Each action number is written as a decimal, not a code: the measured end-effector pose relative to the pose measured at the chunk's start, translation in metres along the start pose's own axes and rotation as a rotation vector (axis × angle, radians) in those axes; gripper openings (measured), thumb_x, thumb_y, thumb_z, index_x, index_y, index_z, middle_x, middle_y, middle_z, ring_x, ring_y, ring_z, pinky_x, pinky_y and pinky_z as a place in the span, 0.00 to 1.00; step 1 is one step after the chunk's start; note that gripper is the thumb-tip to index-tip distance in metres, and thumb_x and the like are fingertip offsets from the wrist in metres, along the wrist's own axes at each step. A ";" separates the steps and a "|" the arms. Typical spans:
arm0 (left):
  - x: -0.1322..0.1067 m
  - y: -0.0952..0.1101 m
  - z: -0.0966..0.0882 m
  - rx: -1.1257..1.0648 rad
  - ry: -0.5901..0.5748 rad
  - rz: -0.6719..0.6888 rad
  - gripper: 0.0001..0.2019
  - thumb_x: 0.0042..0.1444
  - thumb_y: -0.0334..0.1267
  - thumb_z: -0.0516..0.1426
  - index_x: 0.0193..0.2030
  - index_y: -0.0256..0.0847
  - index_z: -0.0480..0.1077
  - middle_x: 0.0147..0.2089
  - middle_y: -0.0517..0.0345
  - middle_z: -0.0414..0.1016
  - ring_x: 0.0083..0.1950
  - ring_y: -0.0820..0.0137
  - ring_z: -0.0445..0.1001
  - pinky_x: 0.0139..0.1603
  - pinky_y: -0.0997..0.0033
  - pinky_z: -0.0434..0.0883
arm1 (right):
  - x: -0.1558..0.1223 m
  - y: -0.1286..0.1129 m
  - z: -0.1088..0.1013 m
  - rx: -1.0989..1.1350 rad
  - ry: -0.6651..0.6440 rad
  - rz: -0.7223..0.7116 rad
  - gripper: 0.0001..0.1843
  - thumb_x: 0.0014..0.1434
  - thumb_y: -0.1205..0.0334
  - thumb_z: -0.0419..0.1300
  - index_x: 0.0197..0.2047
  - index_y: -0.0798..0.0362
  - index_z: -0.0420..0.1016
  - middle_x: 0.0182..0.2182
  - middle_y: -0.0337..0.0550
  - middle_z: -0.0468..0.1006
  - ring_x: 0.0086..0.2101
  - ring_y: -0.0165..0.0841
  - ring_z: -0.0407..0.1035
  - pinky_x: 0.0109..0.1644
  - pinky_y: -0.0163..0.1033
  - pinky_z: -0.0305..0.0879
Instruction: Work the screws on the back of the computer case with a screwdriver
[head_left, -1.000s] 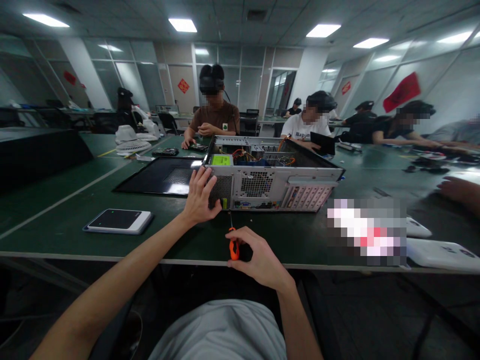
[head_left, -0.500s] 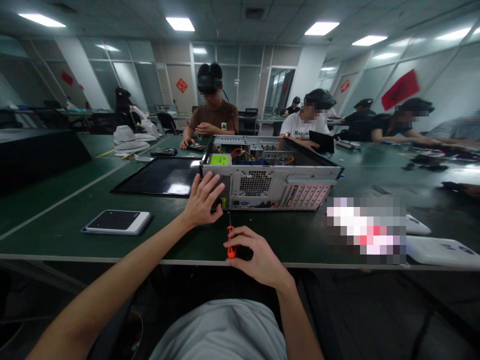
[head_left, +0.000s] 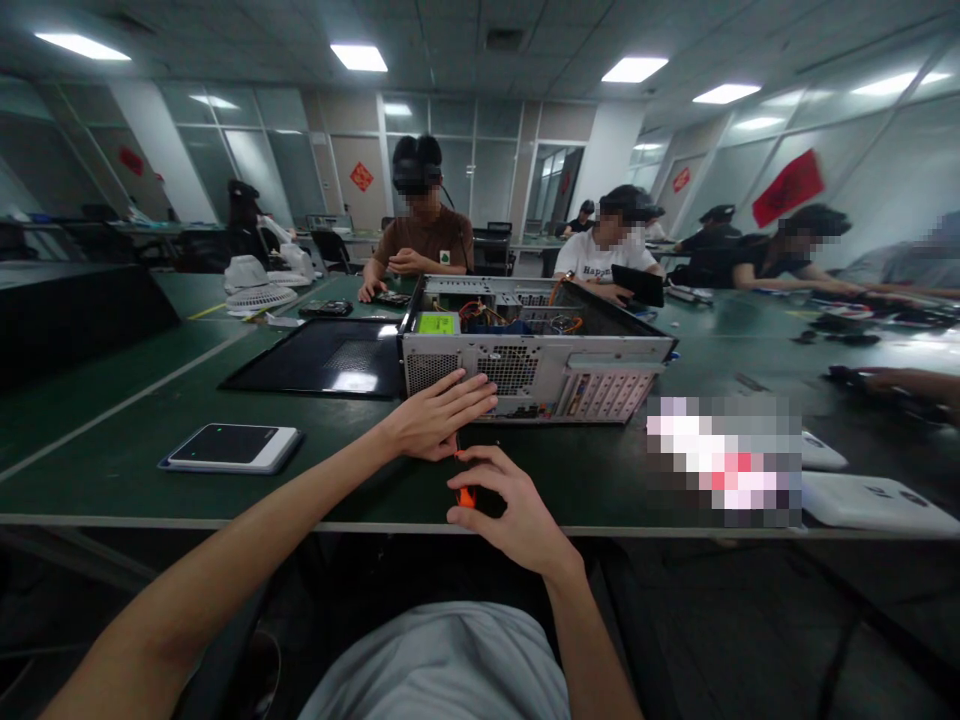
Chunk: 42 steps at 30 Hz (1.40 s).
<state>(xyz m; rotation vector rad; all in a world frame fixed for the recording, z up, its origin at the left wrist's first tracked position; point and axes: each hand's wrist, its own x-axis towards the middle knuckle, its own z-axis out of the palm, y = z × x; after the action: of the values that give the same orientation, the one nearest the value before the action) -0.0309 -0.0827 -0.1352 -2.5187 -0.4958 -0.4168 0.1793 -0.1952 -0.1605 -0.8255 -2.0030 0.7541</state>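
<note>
An open computer case lies in front of me, its rear panel of grilles and ports facing me. My left hand is open, its fingers stretched out in front of that panel's lower left part; whether they press on it I cannot tell. Its thumb points down by the shaft of an orange-handled screwdriver. My right hand curls around the screwdriver's handle, which points toward me. The screwdriver's tip is hidden behind my left hand. Inside the case show a green-labelled power supply and loose wires.
A black side panel lies left of the case. Nearer sits a white-and-black device; a white object lies at the right table edge. Small fans stand farther back. Several people work across the table.
My left hand has moved right and down from the case's left corner, now hiding the screwdriver's shaft. My right hand stays around the handle, its fingers slightly shifted.
</note>
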 end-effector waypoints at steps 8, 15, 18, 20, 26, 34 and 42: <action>0.000 -0.009 -0.001 -0.018 -0.049 -0.025 0.46 0.53 0.35 0.58 0.77 0.25 0.46 0.80 0.38 0.45 0.81 0.52 0.40 0.80 0.48 0.42 | -0.001 0.003 0.002 0.018 0.029 0.006 0.20 0.50 0.62 0.78 0.46 0.49 0.80 0.50 0.45 0.79 0.51 0.40 0.75 0.59 0.45 0.70; -0.004 -0.013 -0.001 0.060 -0.045 -0.013 0.43 0.62 0.43 0.60 0.77 0.27 0.47 0.78 0.37 0.49 0.81 0.52 0.42 0.80 0.47 0.42 | -0.001 0.006 0.002 0.010 0.033 -0.012 0.25 0.49 0.62 0.78 0.51 0.46 0.81 0.48 0.43 0.81 0.49 0.38 0.76 0.57 0.44 0.70; 0.005 -0.006 0.007 0.132 -0.061 0.009 0.38 0.63 0.36 0.57 0.78 0.31 0.48 0.78 0.41 0.50 0.80 0.55 0.44 0.80 0.47 0.42 | 0.000 0.005 0.002 0.016 0.048 -0.051 0.21 0.51 0.62 0.78 0.48 0.47 0.82 0.48 0.44 0.83 0.51 0.40 0.75 0.60 0.47 0.68; 0.012 0.000 0.014 0.170 -0.065 0.013 0.38 0.63 0.33 0.56 0.78 0.33 0.48 0.79 0.44 0.49 0.81 0.57 0.42 0.80 0.47 0.42 | 0.000 0.003 0.001 0.006 0.026 -0.075 0.16 0.54 0.61 0.76 0.46 0.46 0.83 0.53 0.45 0.81 0.55 0.41 0.73 0.62 0.49 0.66; 0.022 0.010 0.022 0.224 -0.098 -0.058 0.40 0.61 0.34 0.57 0.78 0.33 0.47 0.81 0.48 0.42 0.81 0.58 0.35 0.80 0.47 0.43 | -0.002 0.000 -0.002 0.120 -0.070 0.015 0.27 0.61 0.65 0.67 0.63 0.46 0.70 0.56 0.45 0.78 0.45 0.34 0.75 0.51 0.41 0.71; 0.022 0.013 0.016 0.219 -0.157 -0.104 0.41 0.60 0.34 0.57 0.78 0.34 0.47 0.81 0.50 0.42 0.82 0.61 0.34 0.81 0.50 0.41 | -0.003 -0.004 -0.001 0.030 -0.080 0.013 0.21 0.54 0.72 0.67 0.51 0.50 0.74 0.51 0.45 0.78 0.49 0.36 0.73 0.56 0.43 0.68; 0.022 0.012 0.017 0.181 -0.121 -0.094 0.41 0.59 0.31 0.57 0.78 0.33 0.48 0.81 0.49 0.44 0.82 0.60 0.38 0.80 0.49 0.43 | -0.001 0.000 0.005 0.017 0.033 0.058 0.20 0.56 0.62 0.73 0.51 0.48 0.77 0.48 0.44 0.75 0.49 0.37 0.73 0.58 0.44 0.68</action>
<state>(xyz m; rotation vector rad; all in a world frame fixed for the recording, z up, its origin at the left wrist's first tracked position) -0.0034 -0.0771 -0.1459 -2.3608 -0.6694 -0.2433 0.1749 -0.1971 -0.1632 -0.8841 -1.9485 0.7847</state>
